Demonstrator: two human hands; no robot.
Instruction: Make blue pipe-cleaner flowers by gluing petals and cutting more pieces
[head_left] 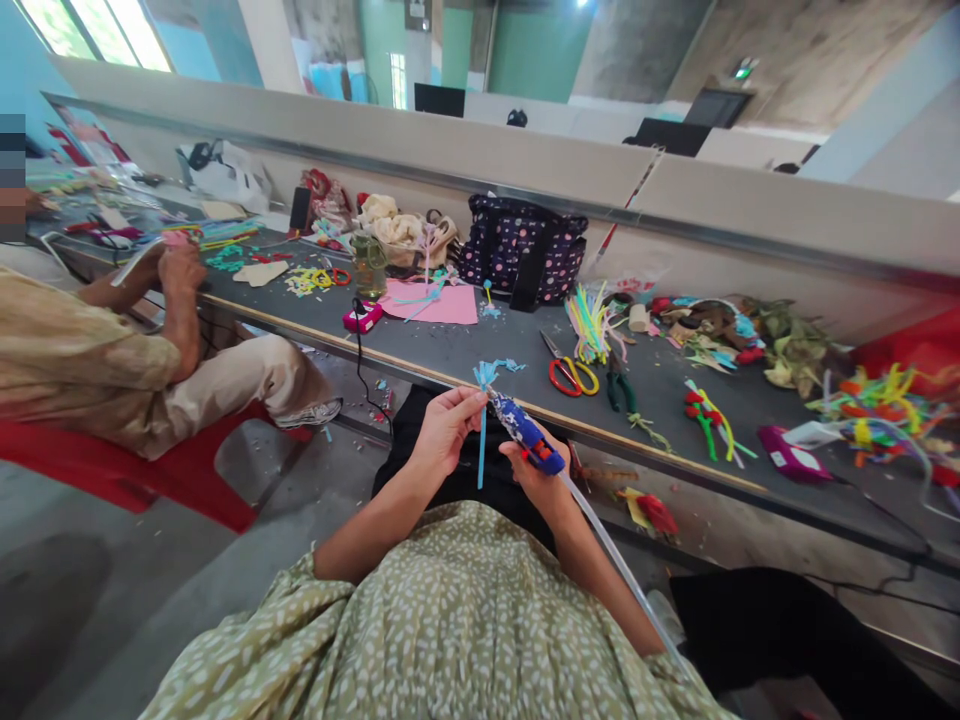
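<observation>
Between the thumb and fingers of my left hand (448, 432) is a light-blue pipe cleaner (481, 455), its straight end hanging down. Just above the fingertips, at the table edge, light-blue frayed pieces (491, 373) spread out; whether they join the pipe cleaner I cannot tell. My right hand (538, 480) is wrapped round a blue glue gun (525, 432) with an orange-red trigger. The gun's tip points at the pinched spot by my left fingertips. A long clear glue stick (615, 550) runs out of its back toward my right forearm.
On the dark table (420, 350) lie scissors (574, 375), pliers (619, 385), pipe cleaners (592, 325) and a pink sheet (431, 302). A dark patterned bag (521, 245) stands behind. At the left, another person (180, 265) sits on a red chair (187, 470).
</observation>
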